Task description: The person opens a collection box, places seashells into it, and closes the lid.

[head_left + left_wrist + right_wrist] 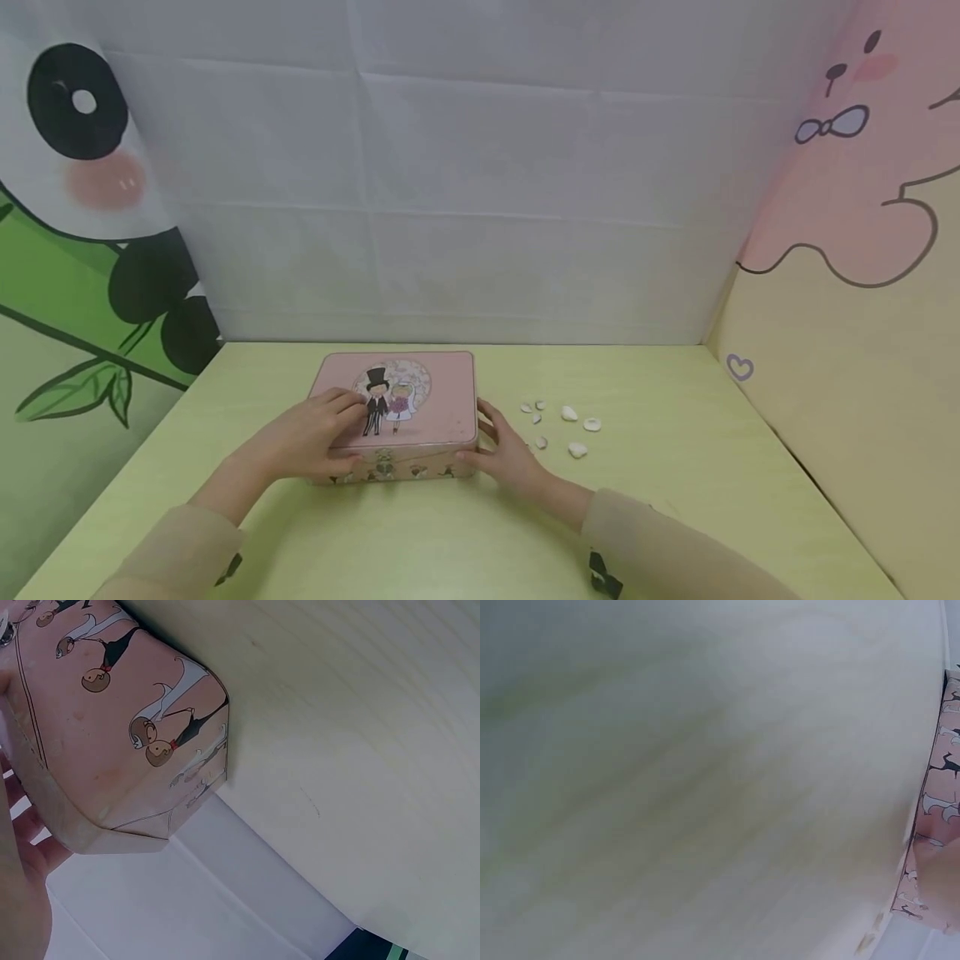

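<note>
A pink tin box (442,396) stands on the table, its lid down. A cartoon couple is printed on the lid, with small figures along the front side. My left hand (311,433) holds the lid's left part, fingers on top and thumb at the front edge. At the right front corner, my right hand (513,458) grips the box, fingers along the right side and thumb on the front. The left wrist view shows the printed side of the box (97,750) close up. Only a strip of the box (939,769) appears in the right wrist view.
Several small white pieces, like shells or pebbles (577,450), lie scattered right of the box on the pale yellow table (637,517). A white sheet (480,167) hangs behind the table. Panels with cartoon prints (847,358) stand at both sides.
</note>
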Tool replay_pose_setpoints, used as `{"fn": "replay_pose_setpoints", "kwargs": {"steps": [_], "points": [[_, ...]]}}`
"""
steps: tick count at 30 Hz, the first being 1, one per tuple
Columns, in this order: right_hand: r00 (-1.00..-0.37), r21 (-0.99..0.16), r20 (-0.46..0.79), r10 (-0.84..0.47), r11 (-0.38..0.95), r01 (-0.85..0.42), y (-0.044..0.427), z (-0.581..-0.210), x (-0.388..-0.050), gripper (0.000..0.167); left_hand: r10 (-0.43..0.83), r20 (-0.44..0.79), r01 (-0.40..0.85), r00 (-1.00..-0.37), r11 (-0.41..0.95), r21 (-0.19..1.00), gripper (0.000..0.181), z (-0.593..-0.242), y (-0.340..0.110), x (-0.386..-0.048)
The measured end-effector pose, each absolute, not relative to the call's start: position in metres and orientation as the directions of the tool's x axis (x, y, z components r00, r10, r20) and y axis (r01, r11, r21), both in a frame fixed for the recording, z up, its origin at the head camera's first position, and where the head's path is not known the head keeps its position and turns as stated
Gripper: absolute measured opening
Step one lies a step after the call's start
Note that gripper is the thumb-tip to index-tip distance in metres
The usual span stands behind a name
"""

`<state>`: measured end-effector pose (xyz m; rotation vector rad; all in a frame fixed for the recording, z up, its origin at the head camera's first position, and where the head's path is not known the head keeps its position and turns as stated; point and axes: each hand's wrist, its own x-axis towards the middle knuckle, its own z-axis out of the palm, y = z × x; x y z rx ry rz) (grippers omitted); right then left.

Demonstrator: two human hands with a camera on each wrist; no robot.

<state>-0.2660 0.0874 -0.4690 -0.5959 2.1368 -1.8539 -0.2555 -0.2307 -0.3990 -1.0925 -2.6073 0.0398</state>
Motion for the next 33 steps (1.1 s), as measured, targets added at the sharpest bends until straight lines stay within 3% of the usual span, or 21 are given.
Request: {"fn": "replay_pose_setpoints", "kwargs": {"steps": [9,16,19,25,33], "points": [[-0.899,-0.978,0.051,-0.435,0.162,-0.133,0.089,-0.461,-0.259,0.086,0.747,0.325,0.722,-0.58,0.656,-0.219,0.049,-0.4,-0.232,-0.259],[-0.894,-0.976,0.051,-0.445,0.168,-0.139,0.09,-0.446,-0.25,0.082,0.75,0.358,0.728,-0.555,0.647,-0.226,0.051,-0.399,-0.233,-0.258],[-0.893,-0.973,0.058,-0.446,0.176,-0.151,0.09,-0.454,-0.254,0.083,0.743,0.353,0.723,-0.569,0.656,-0.216,0.051,-0.395,-0.233,-0.257],[-0.897,-0.969,0.063,-0.437,0.189,-0.16,0.09,-0.466,-0.261,0.083,0.669,0.356,0.676,-0.653,0.727,-0.126,0.046,-0.378,-0.231,-0.256],[-0.897,-0.972,0.025,-0.44,0.199,-0.125,0.091,-0.465,-0.261,0.077,0.662,0.337,0.67,-0.67,0.734,-0.112,0.047,-0.372,-0.233,-0.257]]}}
